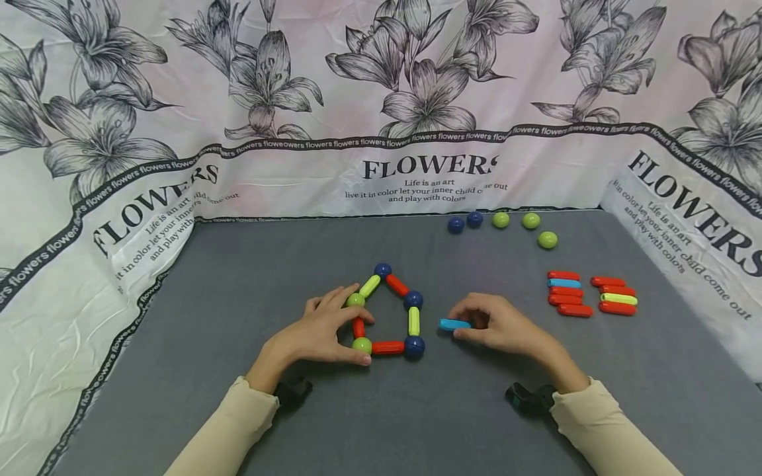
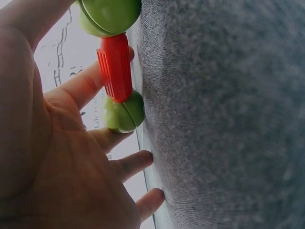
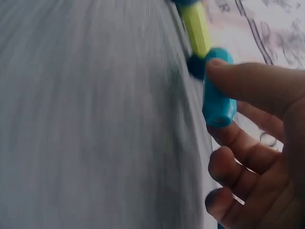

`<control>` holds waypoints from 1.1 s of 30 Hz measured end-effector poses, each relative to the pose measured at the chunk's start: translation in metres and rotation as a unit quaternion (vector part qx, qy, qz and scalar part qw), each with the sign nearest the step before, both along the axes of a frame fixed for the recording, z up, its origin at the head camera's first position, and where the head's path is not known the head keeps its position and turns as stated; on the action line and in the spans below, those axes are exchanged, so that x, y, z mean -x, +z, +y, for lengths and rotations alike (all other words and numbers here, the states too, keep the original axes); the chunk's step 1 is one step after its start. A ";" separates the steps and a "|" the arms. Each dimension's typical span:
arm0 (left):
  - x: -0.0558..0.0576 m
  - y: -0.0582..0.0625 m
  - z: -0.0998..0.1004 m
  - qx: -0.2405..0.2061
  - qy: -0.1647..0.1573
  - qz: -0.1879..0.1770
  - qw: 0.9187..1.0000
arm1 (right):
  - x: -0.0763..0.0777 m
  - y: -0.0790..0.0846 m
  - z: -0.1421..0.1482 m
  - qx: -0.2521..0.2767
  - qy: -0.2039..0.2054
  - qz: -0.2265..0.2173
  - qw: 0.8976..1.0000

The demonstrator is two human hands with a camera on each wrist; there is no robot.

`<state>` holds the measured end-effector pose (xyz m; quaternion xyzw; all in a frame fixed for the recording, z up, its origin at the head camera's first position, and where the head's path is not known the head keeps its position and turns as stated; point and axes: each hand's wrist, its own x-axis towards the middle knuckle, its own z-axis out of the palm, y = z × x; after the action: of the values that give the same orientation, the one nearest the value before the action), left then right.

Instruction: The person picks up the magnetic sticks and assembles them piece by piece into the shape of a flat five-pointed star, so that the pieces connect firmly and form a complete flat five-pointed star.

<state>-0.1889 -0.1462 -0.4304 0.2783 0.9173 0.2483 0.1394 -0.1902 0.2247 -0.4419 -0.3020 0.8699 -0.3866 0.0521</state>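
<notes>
Ball-and-rod frame (image 1: 388,348): lay on the surface (image 1: 250,261), left side held by the left hand (image 1: 318,332) — seemingly for steadiness. Blue rod (image 1: 452,324): was pinched beside it by the right hand (image 1: 501,325), end exposed.

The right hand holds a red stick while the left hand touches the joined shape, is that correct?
Not quite: the stick in the right hand is blue, as the right wrist view shows. The left hand does touch the joined shape.

We see sky-blue rods (image 1: 450,324), red rods (image 1: 387,348), yellow-green rods (image 1: 413,321), navy balls (image 1: 414,346) and lime-green balls (image 1: 362,344); our tabletop (image 1: 452,423) is grey, the sleeves (image 1: 226,426) cream, the white, faintly pink-tinged cloth (image 1: 286,178) patterned with black line-drawn flowers (image 1: 425,92) and lettering (image 1: 419,166).
</notes>
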 end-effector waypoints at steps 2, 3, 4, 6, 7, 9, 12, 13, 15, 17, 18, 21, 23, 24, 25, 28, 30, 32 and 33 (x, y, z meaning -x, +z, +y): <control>0.000 0.000 0.001 0.000 0.000 0.000 1.000 | 0.001 0.000 -0.008 0.000 0.026 -0.005 1.000; 0.001 0.000 0.001 0.000 -0.001 0.000 1.000 | 0.002 0.000 -0.011 0.000 0.037 -0.009 0.999; 0.001 0.000 0.001 -0.001 -0.001 0.000 1.000 | 0.002 0.000 -0.013 0.001 0.045 -0.010 0.999; 0.001 0.001 0.001 -0.003 -0.002 0.000 1.000 | 0.002 -0.001 -0.017 0.003 0.061 -0.013 0.998; 0.001 0.002 0.001 -0.003 -0.001 0.000 1.000 | 0.002 -0.001 -0.019 0.003 0.067 -0.016 0.998; 0.001 0.002 0.000 -0.003 -0.001 0.001 1.000 | 0.002 -0.001 -0.021 0.002 0.076 -0.020 0.997; 0.001 0.002 -0.001 -0.003 0.000 0.002 1.000 | 0.002 -0.002 -0.024 -0.001 0.083 -0.022 0.996; 0.001 0.002 -0.001 -0.002 0.001 0.002 1.000 | 0.002 -0.003 -0.024 -0.002 0.083 -0.021 0.996; 0.001 0.002 -0.001 -0.003 0.000 0.001 1.000 | 0.002 -0.003 -0.025 0.000 0.079 -0.018 0.997; 0.001 0.003 -0.001 -0.002 0.000 -0.001 1.000 | 0.001 -0.004 -0.024 0.000 0.075 -0.017 0.997; 0.001 0.003 -0.002 -0.001 0.000 -0.001 1.000 | 0.001 -0.004 -0.024 0.000 0.073 -0.017 0.997; 0.001 0.002 -0.002 -0.001 -0.001 -0.002 1.000 | 0.001 -0.003 -0.024 0.001 0.066 -0.024 0.998; 0.001 0.001 -0.002 -0.002 -0.001 -0.002 1.000 | 0.001 -0.002 -0.023 0.002 0.061 -0.026 0.998; 0.001 0.001 -0.002 -0.002 -0.001 -0.003 1.000 | 0.001 -0.001 -0.021 0.003 0.058 -0.026 0.998; 0.001 0.001 -0.002 -0.003 -0.001 -0.004 1.000 | 0.001 0.000 -0.019 0.003 0.053 -0.025 0.998; 0.001 -0.001 -0.002 -0.003 -0.004 -0.004 1.000 | 0.002 0.005 -0.007 -0.006 0.031 -0.009 0.999; 0.001 -0.001 -0.001 -0.003 -0.005 -0.004 1.000 | 0.004 0.010 0.005 -0.020 0.008 0.010 1.000; 0.001 -0.002 -0.001 -0.002 -0.006 -0.003 1.000 | 0.006 0.015 0.019 -0.036 -0.021 0.030 0.999; 0.001 -0.001 0.000 -0.001 -0.007 -0.003 1.000 | 0.006 0.019 0.026 -0.046 -0.039 0.038 0.997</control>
<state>-0.1896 -0.1466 -0.4317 0.2835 0.9147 0.2493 0.1439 -0.1964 0.2508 -0.4232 -0.2800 0.8990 -0.3364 0.0173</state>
